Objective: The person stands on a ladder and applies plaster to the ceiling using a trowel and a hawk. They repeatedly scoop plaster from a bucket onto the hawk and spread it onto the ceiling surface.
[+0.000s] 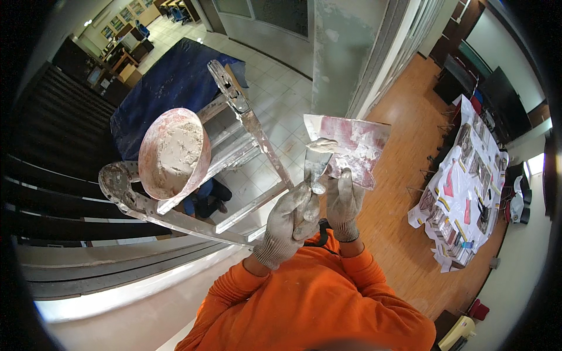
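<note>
My left hand (288, 221), in a grey knit glove, is closed round a putty knife (316, 165). Its blade points away from me and carries a lump of wet whitish filler (322, 144) at the tip. Close beside it, my right hand (345, 205), gloved alike, grips the near edge of a broad flat spreader (354, 140). That plate is smeared with pinkish and white filler, and the knife's tip overlaps its left side. Left of my hands, a bowl (150, 161) of pale filler rests on top of a stained stepladder (260, 140).
Below the ladder a person in dark clothes (212, 196) is partly hidden. A blue sheet (170, 76) covers something beyond the bowl. A wall edge and frame (380, 64) rise ahead. At right, a long table (468, 175) lies under plastic, with chairs around it.
</note>
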A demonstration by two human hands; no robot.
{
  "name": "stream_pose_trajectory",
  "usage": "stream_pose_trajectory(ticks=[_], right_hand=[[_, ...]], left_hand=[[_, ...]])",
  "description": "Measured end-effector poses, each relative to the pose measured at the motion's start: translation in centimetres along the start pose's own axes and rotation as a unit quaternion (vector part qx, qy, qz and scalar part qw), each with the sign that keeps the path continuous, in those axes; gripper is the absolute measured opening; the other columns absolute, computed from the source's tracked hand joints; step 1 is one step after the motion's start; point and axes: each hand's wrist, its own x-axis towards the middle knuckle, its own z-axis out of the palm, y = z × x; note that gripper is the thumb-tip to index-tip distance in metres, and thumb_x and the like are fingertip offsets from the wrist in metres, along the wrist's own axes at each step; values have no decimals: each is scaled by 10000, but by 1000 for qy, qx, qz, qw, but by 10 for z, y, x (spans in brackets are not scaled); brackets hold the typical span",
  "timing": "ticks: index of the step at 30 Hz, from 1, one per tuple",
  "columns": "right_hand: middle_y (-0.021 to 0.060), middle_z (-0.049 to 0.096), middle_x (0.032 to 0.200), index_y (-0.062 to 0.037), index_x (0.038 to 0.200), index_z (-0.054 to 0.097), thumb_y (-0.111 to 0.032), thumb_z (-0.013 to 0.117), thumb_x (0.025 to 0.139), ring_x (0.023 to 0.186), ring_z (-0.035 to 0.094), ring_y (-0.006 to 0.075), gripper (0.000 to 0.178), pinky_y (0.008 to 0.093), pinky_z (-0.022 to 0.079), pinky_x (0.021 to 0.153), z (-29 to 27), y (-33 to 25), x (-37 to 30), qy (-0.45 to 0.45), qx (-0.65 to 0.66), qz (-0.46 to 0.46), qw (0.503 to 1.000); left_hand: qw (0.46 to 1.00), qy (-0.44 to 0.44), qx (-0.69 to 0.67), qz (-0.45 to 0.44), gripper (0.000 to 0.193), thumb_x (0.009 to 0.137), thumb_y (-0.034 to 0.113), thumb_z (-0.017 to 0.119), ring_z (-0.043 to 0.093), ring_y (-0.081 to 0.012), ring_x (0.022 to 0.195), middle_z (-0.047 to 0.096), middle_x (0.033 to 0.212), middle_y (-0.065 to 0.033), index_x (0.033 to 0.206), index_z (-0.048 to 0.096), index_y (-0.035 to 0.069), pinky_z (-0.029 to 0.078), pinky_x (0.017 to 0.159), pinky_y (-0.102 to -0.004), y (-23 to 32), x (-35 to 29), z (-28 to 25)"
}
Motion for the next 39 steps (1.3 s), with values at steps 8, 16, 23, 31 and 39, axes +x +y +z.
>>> stream_pose_trajectory(ticks=[8,16,23,31,39], right_hand=[[17,550,1068,-8,1283,570,-32,479,1063,980,548,141,240,352,492,972,-8,-3,-14,-133,71,-16,988],[94,506,1391,-34,1470,442,-44,480,1047,1243,540,202,425,446,440,1134,-8,3,-18,-57,-53,-36,996],[78,615,1093,-26,1259,524,-191,466,1067,940,640,212,260,391,547,776,-22,-71,-6,-212,248,105,939],[142,579,1406,10,1490,426,-217,455,1079,1293,583,258,471,415,486,1095,3,-115,-20,-169,233,274,917],[52,666,1109,-68,1271,561,-192,541,1046,996,675,207,258,387,569,876,-4,-136,-10,-128,89,272,950]], left_hand=[[999,-33,-30,25,389,1098,366,445,400,-73,420,554,708,-11,1222,594,28,312,391,-229,13,7,-1],[638,107,582,492,269,1079,284,507,432,-73,466,545,740,-35,1125,529,19,348,415,-229,31,24,-36],[663,166,609,403,381,1020,188,567,601,-260,752,651,946,-144,1360,569,17,496,685,-402,47,19,-50],[391,5,759,521,500,775,135,751,629,-290,977,693,1165,-80,1273,713,116,462,864,-441,58,31,-57],[292,-50,842,451,484,747,137,756,624,-281,1023,680,1126,-54,1228,726,175,455,893,-439,73,26,-63]])
